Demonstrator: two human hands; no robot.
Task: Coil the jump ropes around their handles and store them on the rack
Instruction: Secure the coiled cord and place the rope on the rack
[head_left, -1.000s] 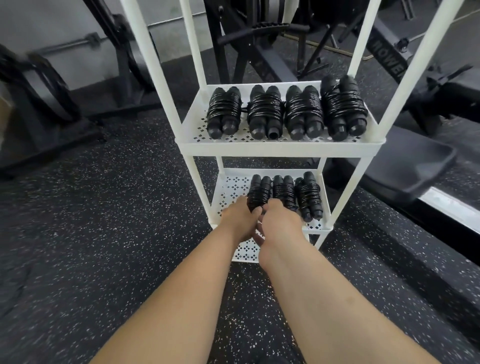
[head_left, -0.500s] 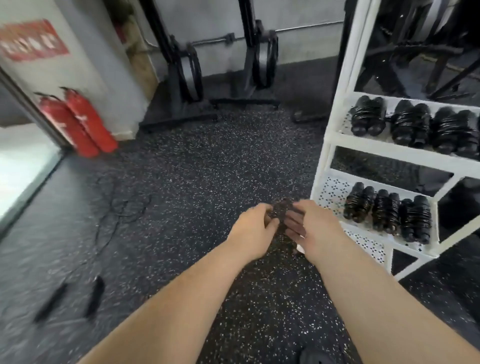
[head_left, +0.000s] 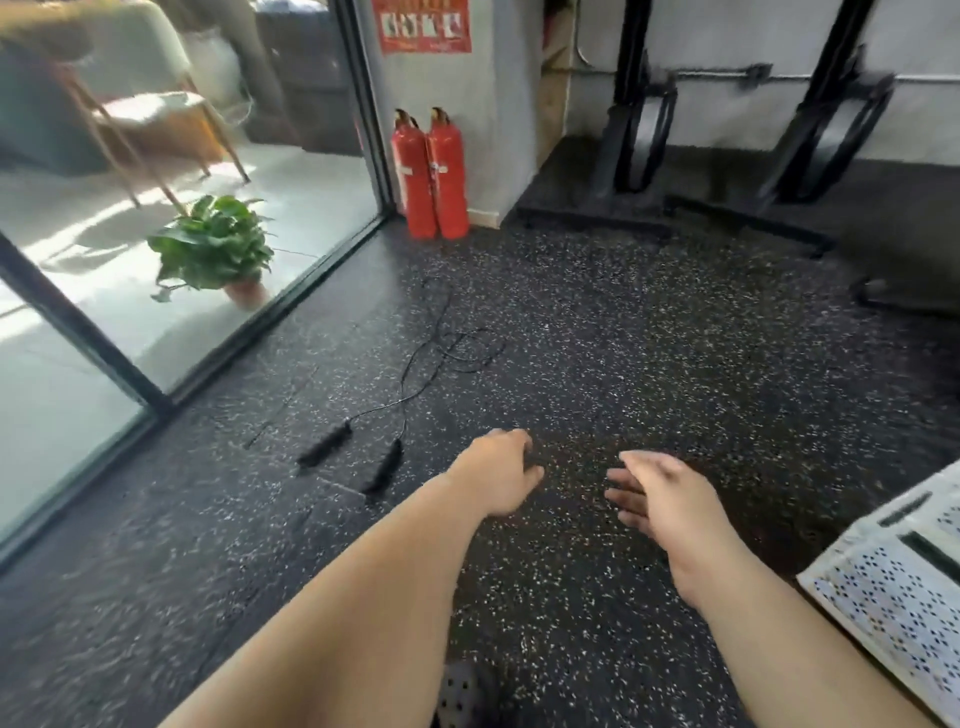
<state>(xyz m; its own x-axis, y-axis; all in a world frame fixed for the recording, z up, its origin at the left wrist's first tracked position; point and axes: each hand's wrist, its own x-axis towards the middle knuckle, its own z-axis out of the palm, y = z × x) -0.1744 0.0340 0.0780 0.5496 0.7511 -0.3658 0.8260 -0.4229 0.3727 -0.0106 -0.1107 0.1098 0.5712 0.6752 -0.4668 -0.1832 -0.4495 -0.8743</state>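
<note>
A black jump rope (head_left: 415, 364) lies uncoiled on the speckled floor ahead and to the left, its thin cord looping away toward the wall. Its two handles lie side by side, one handle (head_left: 324, 444) further left, the other handle (head_left: 384, 467) just left of my left hand (head_left: 501, 475). My left hand hovers above the floor with loosely curled fingers and holds nothing. My right hand (head_left: 660, 493) is held out beside it, fingers relaxed and spread, empty. A corner of the white perforated rack (head_left: 893, 582) shows at the lower right.
A glass partition with a dark frame (head_left: 156, 400) runs along the left, a potted plant (head_left: 213, 249) behind it. Two red fire extinguishers (head_left: 428, 176) stand at the wall corner. Black weight-plate stands (head_left: 639, 145) line the back wall. My dark shoe (head_left: 462, 691) shows below.
My view has swung left from the rack to the floor. My hands left the coiled rope on the lower shelf, drew back and moved apart, both empty. The loose rope has come into view.
</note>
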